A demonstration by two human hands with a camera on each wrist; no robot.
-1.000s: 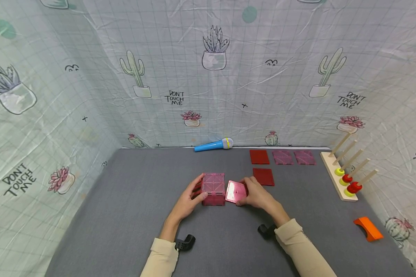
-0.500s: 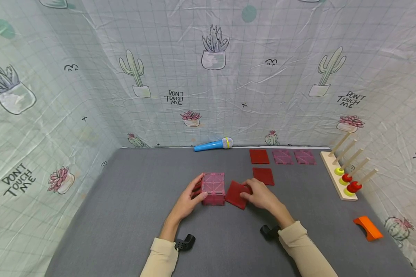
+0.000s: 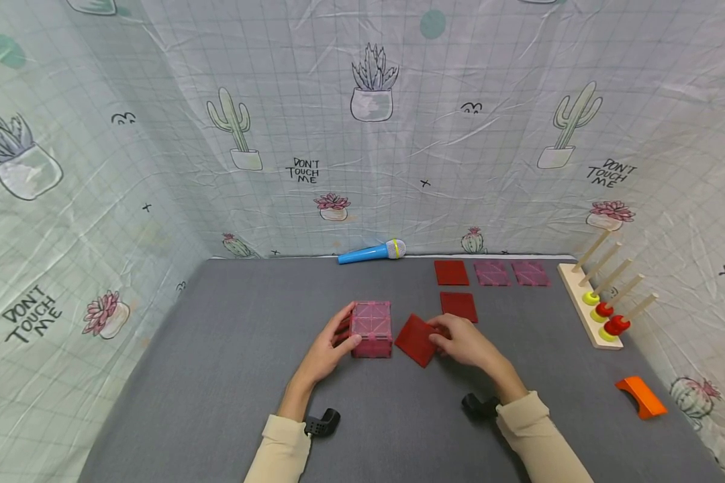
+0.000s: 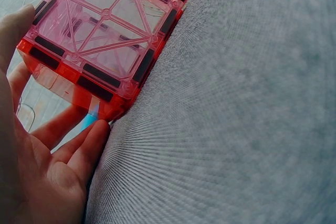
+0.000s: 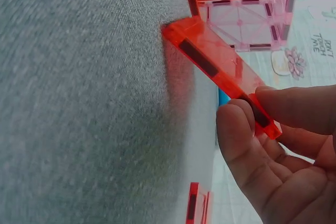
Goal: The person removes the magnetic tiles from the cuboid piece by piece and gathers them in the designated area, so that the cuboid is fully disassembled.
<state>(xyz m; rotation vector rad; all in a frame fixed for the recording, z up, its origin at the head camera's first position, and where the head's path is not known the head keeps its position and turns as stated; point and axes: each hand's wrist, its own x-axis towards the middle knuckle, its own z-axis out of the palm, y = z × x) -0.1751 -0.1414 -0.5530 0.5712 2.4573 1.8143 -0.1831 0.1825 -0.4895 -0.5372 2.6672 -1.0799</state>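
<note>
A cube of translucent pink and red magnetic tiles (image 3: 371, 329) stands on the grey table. Against its left side, my left hand (image 3: 323, 350) grips it, thumb at the near corner and fingers along the far part. In the left wrist view, the cube's tile face (image 4: 106, 14) shows dark magnet strips along its edges. My right hand (image 3: 466, 340) pinches a red magnetic tile (image 3: 415, 341) by its right edge between thumb and fingers. The right wrist view has this tile (image 5: 215, 61) tilted, its far end low by the cube.
Two red tiles (image 3: 452, 273) and two pink tiles (image 3: 492, 273) lie flat at the back right. A blue toy microphone (image 3: 371, 252) is by the back edge. At right stand a wooden peg board with rings (image 3: 592, 308) and an orange arch block (image 3: 642, 398).
My right hand has turned the tile from a shiny, upturned angle to a darker, flatter one and drawn it slightly right, away from the cube. The left hand stays on the cube.
</note>
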